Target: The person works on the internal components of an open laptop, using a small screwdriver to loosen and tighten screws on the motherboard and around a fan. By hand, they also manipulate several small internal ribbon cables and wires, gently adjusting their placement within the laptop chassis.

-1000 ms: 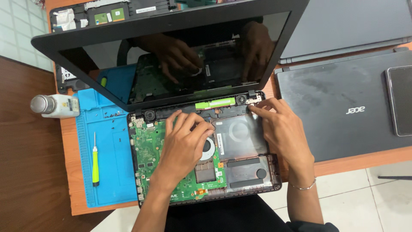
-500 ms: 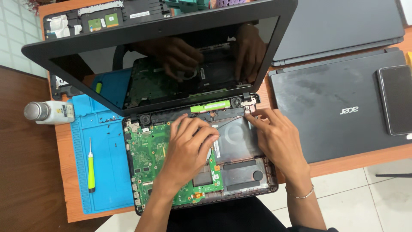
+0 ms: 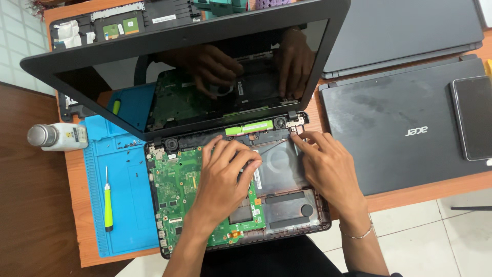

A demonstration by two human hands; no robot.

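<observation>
Your 2 hands rest inside the opened black laptop base [image 3: 302, 215] at the counter's front edge, its dark screen [image 3: 195, 77] tilted up behind them. Your left hand [image 3: 225, 177] lies palm down over the green circuit board [image 3: 179, 190], fingers curled together and pressing near the middle of the base, gripping nothing you can see. Your right hand [image 3: 328, 166] lies flat beside it, fingertips [image 3: 300, 138] touching the silver hinge [image 3: 294, 122] at the base's back right corner. A green-handled screwdriver [image 3: 108, 202] lies on the blue work mat [image 3: 128, 215] toward the counter's left edge, well apart from both hands.
</observation>
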